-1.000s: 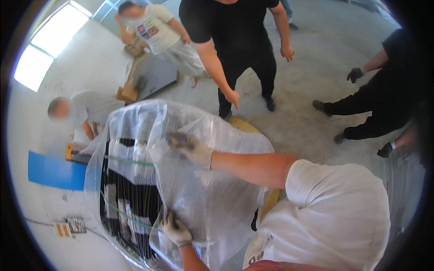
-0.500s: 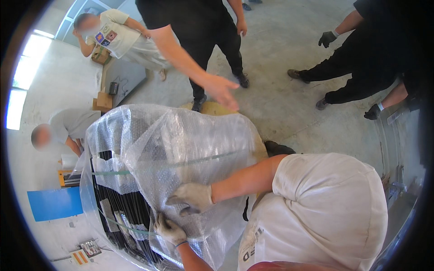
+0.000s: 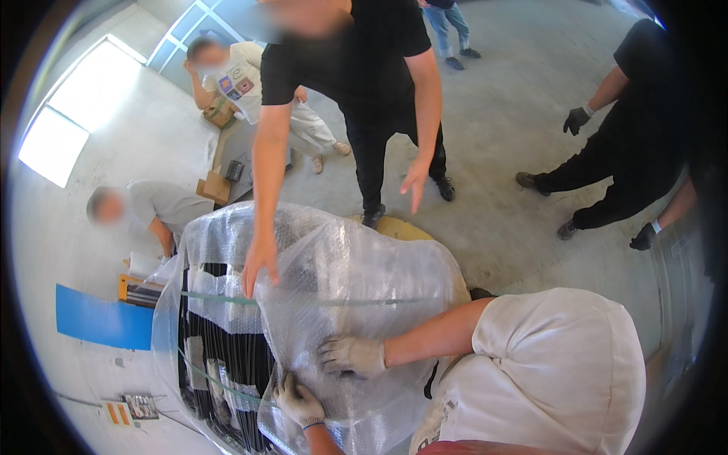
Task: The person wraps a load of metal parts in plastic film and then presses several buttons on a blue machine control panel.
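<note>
A large bundle draped in clear bubble wrap [image 3: 356, 262] stands before me. Through a gap on its left side show long black strips [image 3: 243, 356], packed close together. Green straps [image 3: 220, 298] run across the bundle. My left hand [image 3: 301, 403], in a white work glove, is closed on the wrap's edge beside that gap. Just above and to the right, my right hand [image 3: 355, 356], gloved alike, lies flat on the wrap with fingers stretched out. Across the bundle, a co-worker's bare hand [image 3: 262, 262] reaches down over the wrap; their other hand [image 3: 413, 182] hangs free.
At the left, another person [image 3: 163, 208] bends beside the bundle, near a yellow-and-black object [image 3: 140, 292] and a blue panel [image 3: 102, 318]. A cardboard box [image 3: 214, 186] stands behind. People in black stand at the right. A yellow base [image 3: 406, 229] shows under the bundle.
My view has shifted, so more of the co-worker opposite shows. That person now leans in with one hand over the wrap. My right hand, blurred before, now rests flat; my left stays at the edge.
</note>
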A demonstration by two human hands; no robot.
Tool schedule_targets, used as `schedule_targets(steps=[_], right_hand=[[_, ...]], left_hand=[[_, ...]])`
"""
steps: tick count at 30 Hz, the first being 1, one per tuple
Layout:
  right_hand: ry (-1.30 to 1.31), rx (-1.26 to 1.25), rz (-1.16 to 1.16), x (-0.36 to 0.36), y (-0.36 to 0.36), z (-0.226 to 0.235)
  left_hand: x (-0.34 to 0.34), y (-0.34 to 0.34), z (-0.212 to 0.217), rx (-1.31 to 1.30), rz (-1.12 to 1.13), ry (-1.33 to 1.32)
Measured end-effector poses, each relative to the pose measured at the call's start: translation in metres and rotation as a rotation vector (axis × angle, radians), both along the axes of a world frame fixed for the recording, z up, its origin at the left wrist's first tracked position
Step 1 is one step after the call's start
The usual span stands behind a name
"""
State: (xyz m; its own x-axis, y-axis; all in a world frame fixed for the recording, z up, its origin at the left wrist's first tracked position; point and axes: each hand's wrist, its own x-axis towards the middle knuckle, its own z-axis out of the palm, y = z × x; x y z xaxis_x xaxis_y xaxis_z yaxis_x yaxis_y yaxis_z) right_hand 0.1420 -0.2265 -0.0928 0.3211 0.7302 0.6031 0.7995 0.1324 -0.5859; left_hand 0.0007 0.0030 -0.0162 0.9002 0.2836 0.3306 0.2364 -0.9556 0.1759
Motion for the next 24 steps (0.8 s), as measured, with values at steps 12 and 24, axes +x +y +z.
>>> schedule_targets(steps=[12, 24], right_hand=[[-0.038, 0.05, -0.038, 0.002, -0.007, 0.0], [1.304, 0.487, 0.388, 0.112, 0.078, 0.253]], left_hand=[[0.008, -0.007, 0.005, 0.041, -0.021, -0.01], [0.01, -0.01, 0.004, 0.032, -0.013, -0.035]])
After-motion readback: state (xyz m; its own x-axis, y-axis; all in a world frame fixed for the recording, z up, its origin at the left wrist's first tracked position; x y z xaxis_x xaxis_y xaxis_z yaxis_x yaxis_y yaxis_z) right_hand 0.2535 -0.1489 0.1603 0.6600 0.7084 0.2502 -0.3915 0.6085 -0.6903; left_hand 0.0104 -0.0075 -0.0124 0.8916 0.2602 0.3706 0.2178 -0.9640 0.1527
